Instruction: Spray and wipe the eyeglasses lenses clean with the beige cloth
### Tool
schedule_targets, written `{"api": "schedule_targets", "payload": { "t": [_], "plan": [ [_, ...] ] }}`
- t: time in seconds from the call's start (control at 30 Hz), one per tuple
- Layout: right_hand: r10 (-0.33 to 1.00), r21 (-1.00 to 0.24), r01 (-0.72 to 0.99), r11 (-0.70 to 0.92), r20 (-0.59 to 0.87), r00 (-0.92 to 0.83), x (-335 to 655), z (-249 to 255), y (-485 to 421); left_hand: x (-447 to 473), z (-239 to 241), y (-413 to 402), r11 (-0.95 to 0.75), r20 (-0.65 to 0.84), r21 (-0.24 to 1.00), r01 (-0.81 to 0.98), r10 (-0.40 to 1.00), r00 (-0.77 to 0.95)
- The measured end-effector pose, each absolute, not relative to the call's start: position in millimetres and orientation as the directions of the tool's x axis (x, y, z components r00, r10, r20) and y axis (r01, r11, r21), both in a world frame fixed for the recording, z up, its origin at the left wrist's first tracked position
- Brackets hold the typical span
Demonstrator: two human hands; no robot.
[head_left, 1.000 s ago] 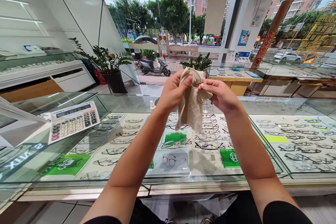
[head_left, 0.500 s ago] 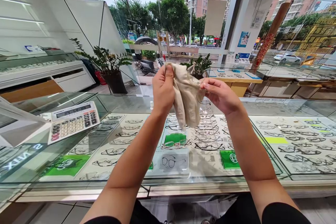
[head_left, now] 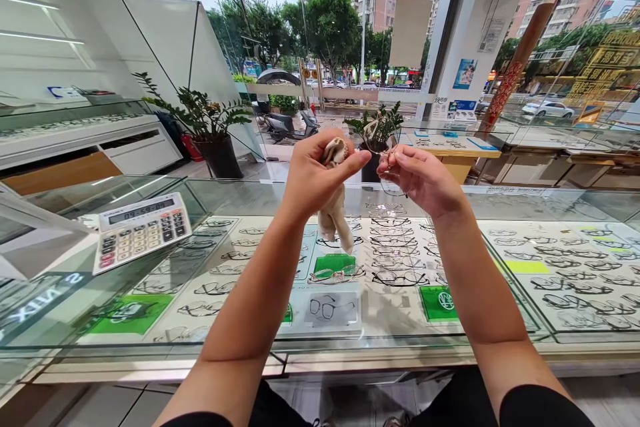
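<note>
My left hand [head_left: 317, 173] is raised above the glass counter with its fingers closed round a bunched beige cleaning cloth [head_left: 334, 213], whose tail hangs down below the fist. My right hand [head_left: 419, 178] is just to its right and pinches a thin-rimmed pair of glasses [head_left: 387, 167] by the frame. The two hands nearly touch at the thumbs. The cloth is off the lenses, beside them.
A glass display counter [head_left: 250, 340] holds rows of spectacle frames and green cards inside. A calculator [head_left: 141, 230] lies on the glass at the left. A potted plant [head_left: 210, 123] stands behind, and another display case [head_left: 445, 147] sits at the back right.
The cloth was spread over the glasses and held by both hands. Now my left hand has gathered it into a bunch and drawn it off, leaving the glasses bare in my right hand.
</note>
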State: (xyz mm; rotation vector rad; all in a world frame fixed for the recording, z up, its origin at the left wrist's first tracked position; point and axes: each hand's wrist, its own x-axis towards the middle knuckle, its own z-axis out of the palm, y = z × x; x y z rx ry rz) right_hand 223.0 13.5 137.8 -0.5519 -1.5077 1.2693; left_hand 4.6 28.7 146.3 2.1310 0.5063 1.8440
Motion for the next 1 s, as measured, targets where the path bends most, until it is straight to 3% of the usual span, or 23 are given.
{"api": "schedule_targets", "payload": {
  "t": [0.53, 0.8, 1.0],
  "plan": [
    [0.831, -0.868, -0.154, 0.471, 0.496, -0.254, 219.5, 134.5, 16.2, 18.7, 135.9, 24.8, -0.956, 0.937, 0.217, 0.199, 0.261, 0.232],
    [0.815, -0.85, -0.119, 0.512, 0.525, -0.243, 215.6, 133.8, 14.2, 18.5, 135.5, 23.3, -0.938, 0.924, 0.257, 0.233, 0.309, 0.227],
    [0.792, -0.804, -0.048, 0.593, 0.593, -0.146, 209.1, 132.0, 13.9, 24.7, 134.3, 18.6, -0.87, 0.861, 0.441, 0.222, 0.48, 0.17]
  ]
}}
